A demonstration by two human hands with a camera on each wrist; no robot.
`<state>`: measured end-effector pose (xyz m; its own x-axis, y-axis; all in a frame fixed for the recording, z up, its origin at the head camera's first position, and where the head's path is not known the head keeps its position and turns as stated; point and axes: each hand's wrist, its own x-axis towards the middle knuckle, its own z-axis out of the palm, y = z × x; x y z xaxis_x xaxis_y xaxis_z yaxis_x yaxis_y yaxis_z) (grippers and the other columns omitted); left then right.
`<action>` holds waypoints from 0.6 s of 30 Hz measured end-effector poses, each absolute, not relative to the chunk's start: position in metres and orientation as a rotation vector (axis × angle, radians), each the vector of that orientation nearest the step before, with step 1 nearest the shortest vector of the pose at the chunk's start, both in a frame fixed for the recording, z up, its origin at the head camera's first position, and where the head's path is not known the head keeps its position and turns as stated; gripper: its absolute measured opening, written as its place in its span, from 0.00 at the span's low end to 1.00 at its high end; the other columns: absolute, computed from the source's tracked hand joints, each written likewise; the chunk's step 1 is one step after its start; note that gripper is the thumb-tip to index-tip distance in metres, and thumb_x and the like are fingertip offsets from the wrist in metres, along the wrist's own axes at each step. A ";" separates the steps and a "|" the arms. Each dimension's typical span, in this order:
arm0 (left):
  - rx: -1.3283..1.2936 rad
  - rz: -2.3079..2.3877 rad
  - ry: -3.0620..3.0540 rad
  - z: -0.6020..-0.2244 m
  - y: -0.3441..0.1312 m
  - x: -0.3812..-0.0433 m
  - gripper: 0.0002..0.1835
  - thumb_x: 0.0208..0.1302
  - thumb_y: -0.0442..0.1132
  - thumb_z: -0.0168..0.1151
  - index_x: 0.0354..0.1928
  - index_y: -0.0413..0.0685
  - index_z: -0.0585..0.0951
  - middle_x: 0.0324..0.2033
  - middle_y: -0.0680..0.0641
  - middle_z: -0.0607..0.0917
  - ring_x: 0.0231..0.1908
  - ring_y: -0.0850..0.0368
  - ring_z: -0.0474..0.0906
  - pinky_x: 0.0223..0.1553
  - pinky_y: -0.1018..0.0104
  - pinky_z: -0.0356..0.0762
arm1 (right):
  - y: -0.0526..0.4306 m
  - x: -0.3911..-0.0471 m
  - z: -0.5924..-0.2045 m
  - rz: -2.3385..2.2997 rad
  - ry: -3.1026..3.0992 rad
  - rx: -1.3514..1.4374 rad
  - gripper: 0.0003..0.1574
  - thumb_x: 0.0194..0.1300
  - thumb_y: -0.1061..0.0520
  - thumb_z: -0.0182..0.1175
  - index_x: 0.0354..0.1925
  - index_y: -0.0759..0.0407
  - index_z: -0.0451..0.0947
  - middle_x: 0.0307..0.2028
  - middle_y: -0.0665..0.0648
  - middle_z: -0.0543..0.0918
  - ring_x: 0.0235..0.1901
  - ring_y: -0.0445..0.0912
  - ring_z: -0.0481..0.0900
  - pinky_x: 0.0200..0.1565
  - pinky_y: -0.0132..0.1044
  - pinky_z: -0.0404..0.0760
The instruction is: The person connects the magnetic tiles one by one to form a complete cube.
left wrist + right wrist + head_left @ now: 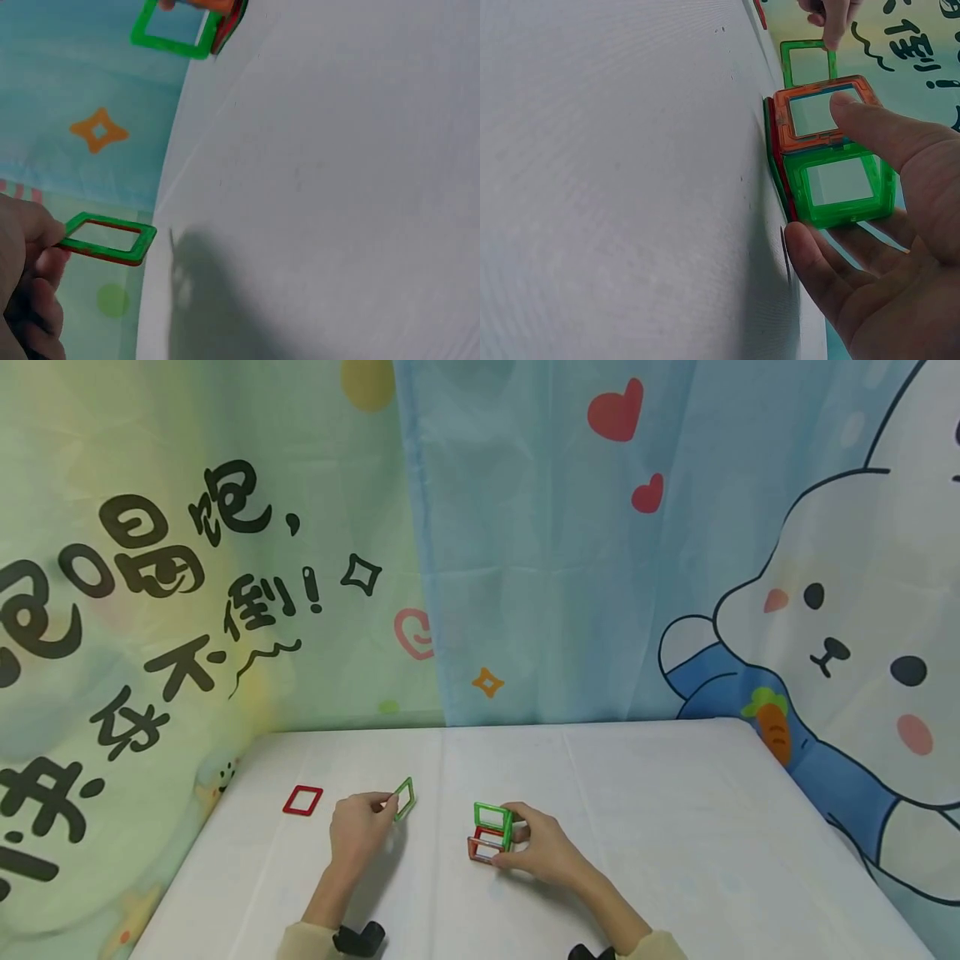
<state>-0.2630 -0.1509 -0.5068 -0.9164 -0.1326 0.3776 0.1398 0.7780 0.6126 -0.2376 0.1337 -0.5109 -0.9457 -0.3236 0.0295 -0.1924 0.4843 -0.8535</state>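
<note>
My left hand [360, 827] pinches a green square frame tile [405, 798] by one edge and holds it upright just above the white table [675, 827]; the left wrist view shows that tile [109, 238] between thumb and fingers. My right hand [536, 847] grips a small structure of square tiles [491, 833], green on top, with red and orange ones below. In the right wrist view my fingers [877, 131] curl round the structure's green tile [840, 187] and orange tile [821, 111]. A red square tile [303, 800] lies flat to the left.
A printed cloth backdrop [525, 543] hangs behind the table and along its left side. The table's right edge [825, 810] runs diagonally beside a rabbit print.
</note>
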 end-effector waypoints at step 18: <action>-0.065 -1.021 -2.486 -0.511 -0.101 -0.241 0.06 0.56 0.39 0.69 0.31 0.44 0.90 0.09 0.61 0.66 0.11 0.68 0.56 0.12 0.71 0.52 | 0.134 -0.241 -0.514 -1.450 2.599 -0.439 0.47 0.48 0.53 0.78 0.62 0.62 0.69 0.48 0.56 0.80 0.40 0.45 0.80 0.39 0.41 0.78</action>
